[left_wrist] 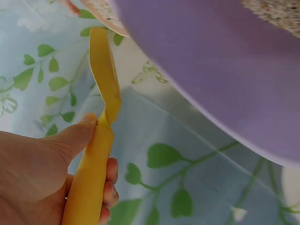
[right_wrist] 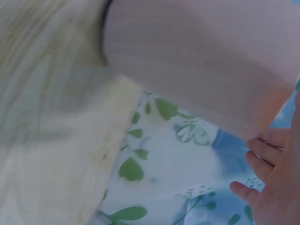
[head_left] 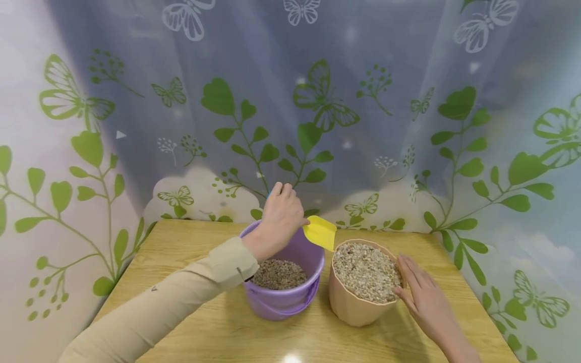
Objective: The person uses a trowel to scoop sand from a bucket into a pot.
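My left hand (head_left: 283, 214) grips the handle of a yellow toy shovel (head_left: 320, 232) above the purple bucket (head_left: 279, 303). The left wrist view shows the fingers wrapped around the shovel's handle (left_wrist: 91, 173), with the thumb along its top. The blade points toward the peach-coloured pot (head_left: 356, 306), its tip near the rim; whether they touch I cannot tell. Pale gravel-like grains (head_left: 365, 269) fill the pot nearly to the brim. Darker grains (head_left: 280, 275) lie low in the bucket. My right hand (head_left: 426, 300) rests with extended fingers against the pot's right side near the rim.
Both containers stand side by side on a wood-grain table (head_left: 190, 312). A curtain (head_left: 386, 101) with butterflies and leaves hangs right behind the table and along both sides. The bucket's purple carrying handle (head_left: 313, 295) hangs down at its front.
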Motion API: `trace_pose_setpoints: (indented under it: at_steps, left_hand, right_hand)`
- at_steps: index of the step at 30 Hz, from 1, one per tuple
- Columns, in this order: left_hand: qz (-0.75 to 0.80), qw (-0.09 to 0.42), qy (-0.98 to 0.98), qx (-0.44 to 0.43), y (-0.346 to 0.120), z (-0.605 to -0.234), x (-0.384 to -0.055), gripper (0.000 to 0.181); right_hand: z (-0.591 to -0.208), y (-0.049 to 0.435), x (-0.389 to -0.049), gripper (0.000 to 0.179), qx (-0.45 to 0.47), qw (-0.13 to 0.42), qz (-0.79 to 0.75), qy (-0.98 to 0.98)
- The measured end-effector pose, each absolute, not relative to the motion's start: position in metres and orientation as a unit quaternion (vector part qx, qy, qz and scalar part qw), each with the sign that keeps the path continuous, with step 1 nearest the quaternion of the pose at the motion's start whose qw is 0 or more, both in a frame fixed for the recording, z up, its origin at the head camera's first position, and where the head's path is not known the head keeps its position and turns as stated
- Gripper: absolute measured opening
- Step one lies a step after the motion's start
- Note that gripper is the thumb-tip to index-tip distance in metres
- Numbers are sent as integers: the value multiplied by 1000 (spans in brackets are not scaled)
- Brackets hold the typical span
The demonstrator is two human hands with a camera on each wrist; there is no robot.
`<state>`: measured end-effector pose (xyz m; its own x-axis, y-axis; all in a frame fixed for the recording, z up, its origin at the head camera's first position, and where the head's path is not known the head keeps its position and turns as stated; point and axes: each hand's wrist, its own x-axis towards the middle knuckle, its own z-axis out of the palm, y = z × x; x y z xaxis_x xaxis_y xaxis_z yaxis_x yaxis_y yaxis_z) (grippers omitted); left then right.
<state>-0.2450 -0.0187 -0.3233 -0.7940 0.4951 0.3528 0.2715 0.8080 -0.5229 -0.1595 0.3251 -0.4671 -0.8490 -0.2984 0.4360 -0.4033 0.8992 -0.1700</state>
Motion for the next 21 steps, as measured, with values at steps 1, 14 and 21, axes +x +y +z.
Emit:
trace_pose_setpoints:
  at_steps: [1,14,21]
  left_hand:
    - [222,241,-922,-204,-25,-325,-245,54]
    - [191,260,-935,-148,-79,-366,-251,58]
    - [228,210,-938,-158,-81,-396,-249,59]
  right_hand:
    - [-464,322,-161,70,190,207,126,-951]
    - [-450,227,-190,72,306,274,126,-903]
    - [-451,177,-204,80,336,264,123,-895]
